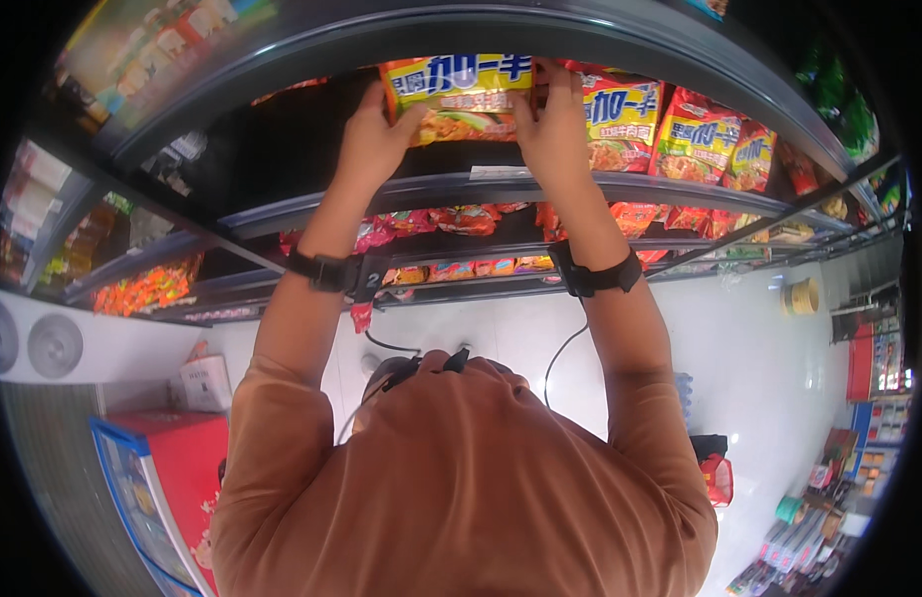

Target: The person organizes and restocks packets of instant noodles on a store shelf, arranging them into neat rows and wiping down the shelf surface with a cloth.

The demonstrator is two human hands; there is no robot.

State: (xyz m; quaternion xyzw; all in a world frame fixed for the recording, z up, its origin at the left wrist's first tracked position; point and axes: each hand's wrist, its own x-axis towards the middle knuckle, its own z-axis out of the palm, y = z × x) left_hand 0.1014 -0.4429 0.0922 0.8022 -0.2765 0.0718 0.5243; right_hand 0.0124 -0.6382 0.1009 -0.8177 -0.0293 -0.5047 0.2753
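Both my arms reach up to a dark store shelf [451, 186]. My left hand [373, 137] grips the left edge of a yellow and orange noodle multipack [461, 98], and my right hand [552, 124] grips its right edge. The pack stands upright on the shelf, at the left end of a row of similar yellow and red packs [700, 139]. Black bands sit on both wrists.
To the left of the pack the shelf is dark and bare. Lower shelves [461, 267] carry red and orange snack bags. A white floor [759, 378] lies below, with a red chest cabinet [167, 468] at the left and racks of goods at the lower right.
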